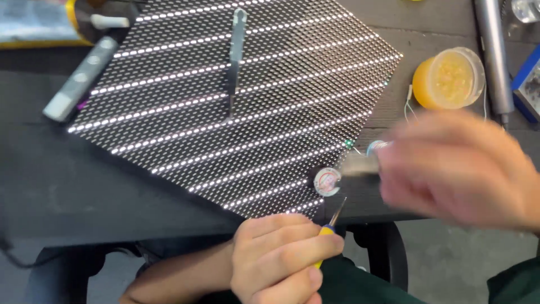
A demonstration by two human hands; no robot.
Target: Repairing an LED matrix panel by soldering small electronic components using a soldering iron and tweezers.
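Note:
A dark square LED panel with bright dotted rows lies tilted on the black table. My left hand is at the panel's near corner, closed on yellow-handled tweezers whose tips point up at a small solder spool. My right hand is blurred with motion right of the panel, and it seems to grip a small grey object; what that object is cannot be made out. A metal blade-like tool rests on the panel.
An orange tub of flux stands at the right, beside a grey cylindrical tool and a blue box. A grey bar lies at the panel's left edge. The table edge is near me.

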